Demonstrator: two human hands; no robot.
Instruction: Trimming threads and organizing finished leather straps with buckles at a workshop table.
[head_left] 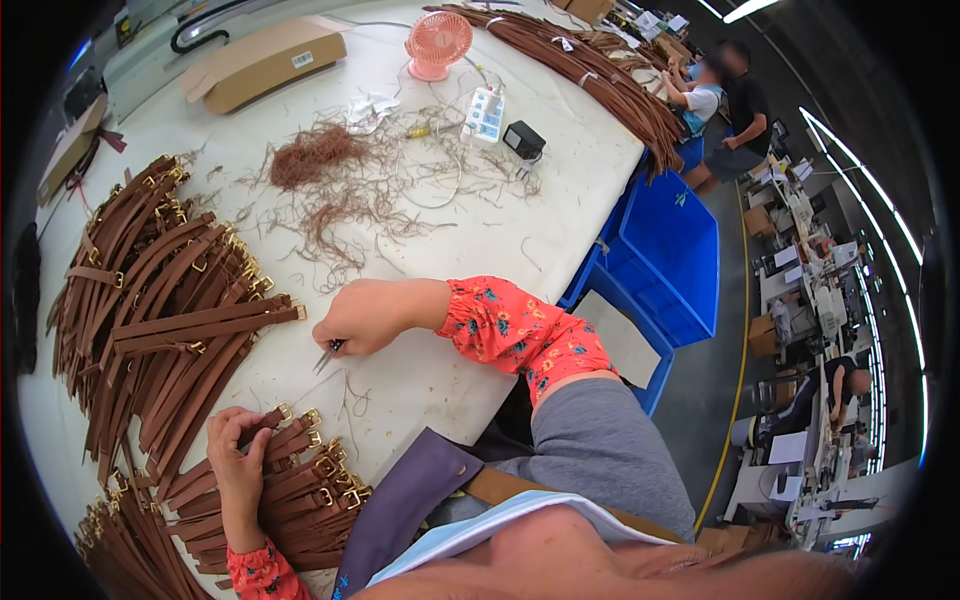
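Note:
My right hand [365, 318] is closed round a small pair of thread snips [323, 362], whose metal blades point down toward the table. The fingers of my left hand [238, 458] curl round a brown strap [272, 417] with a gold buckle at its end. That strap lies at the top of a near pile of brown buckled straps [325, 485], just right of my left hand. A larger heap of similar straps [165, 310] spreads beyond it on the left. Part of the held strap is hidden under my palm.
On the white table [560, 190] lie a tangle of brown thread [318, 157], a pink fan [438, 42], a power strip [484, 113], a black adapter [523, 140] and a cardboard box [265, 62]. Long brown strips [570, 70] line the far edge. Blue crates [665, 250] stand right.

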